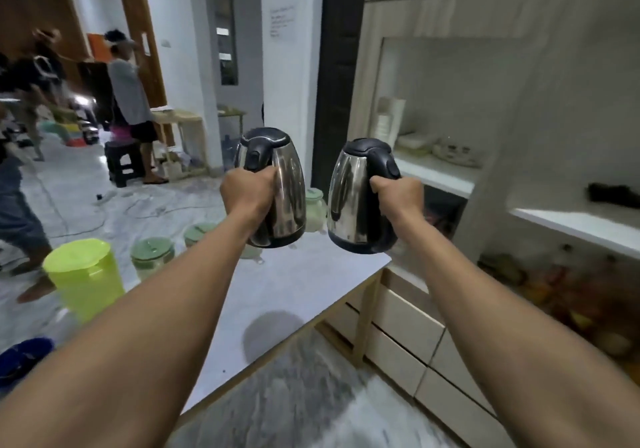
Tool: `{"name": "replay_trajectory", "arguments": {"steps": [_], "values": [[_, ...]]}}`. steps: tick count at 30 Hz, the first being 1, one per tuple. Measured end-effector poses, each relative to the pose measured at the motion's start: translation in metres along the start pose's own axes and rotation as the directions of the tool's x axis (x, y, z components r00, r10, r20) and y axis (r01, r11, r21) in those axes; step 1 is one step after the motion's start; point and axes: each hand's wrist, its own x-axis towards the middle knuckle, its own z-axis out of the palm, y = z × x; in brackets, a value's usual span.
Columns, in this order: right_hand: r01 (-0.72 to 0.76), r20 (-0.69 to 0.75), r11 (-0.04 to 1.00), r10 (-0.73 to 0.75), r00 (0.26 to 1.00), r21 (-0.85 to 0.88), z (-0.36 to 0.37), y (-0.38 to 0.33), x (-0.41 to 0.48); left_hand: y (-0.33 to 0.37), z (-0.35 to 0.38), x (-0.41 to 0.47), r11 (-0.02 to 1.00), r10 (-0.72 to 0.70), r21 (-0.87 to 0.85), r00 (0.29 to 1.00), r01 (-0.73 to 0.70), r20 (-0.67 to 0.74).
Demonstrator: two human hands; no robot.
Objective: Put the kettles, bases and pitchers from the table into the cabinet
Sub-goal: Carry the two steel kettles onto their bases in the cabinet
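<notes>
I hold two steel kettles with black lids in the air above the far end of the table. My left hand is shut on the handle of the left kettle. My right hand grips the handle of the right kettle. On the table stand a lime-green pitcher at the left and pale green-lidded pitchers further back. The cabinet with open white shelves is to the right, just beyond the right kettle.
The cabinet shelves hold white containers and bowls and a dark object; drawers sit below. People stand at the far left near a black stool. A blue item lies at the left edge.
</notes>
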Motion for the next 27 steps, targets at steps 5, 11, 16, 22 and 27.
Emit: {"name": "replay_trajectory", "arguments": {"steps": [5,11,16,22,27], "values": [[-0.029,-0.145,0.999,0.023,0.989,-0.038,-0.076,-0.013,0.008,0.041,0.045,-0.017,0.993,0.069,-0.102,0.985,-0.053,0.155],[-0.021,-0.337,0.994,-0.015,0.941,-0.103,-0.185,-0.026,-0.009,0.095,0.104,-0.070,0.979,0.145,-0.187,0.927,-0.083,0.346],[-0.053,-0.450,0.987,-0.021,0.893,-0.151,-0.267,-0.028,-0.020,0.134,0.147,-0.117,0.964,0.189,-0.258,0.852,-0.066,0.488],[-0.084,-0.542,0.979,-0.031,0.840,-0.187,-0.346,-0.028,-0.023,0.176,0.195,-0.166,0.953,0.240,-0.288,0.808,-0.091,0.539],[-0.084,-0.595,0.983,-0.029,0.803,-0.162,-0.407,-0.024,-0.017,0.209,0.238,-0.206,0.939,0.285,-0.327,0.764,-0.103,0.579]]}}
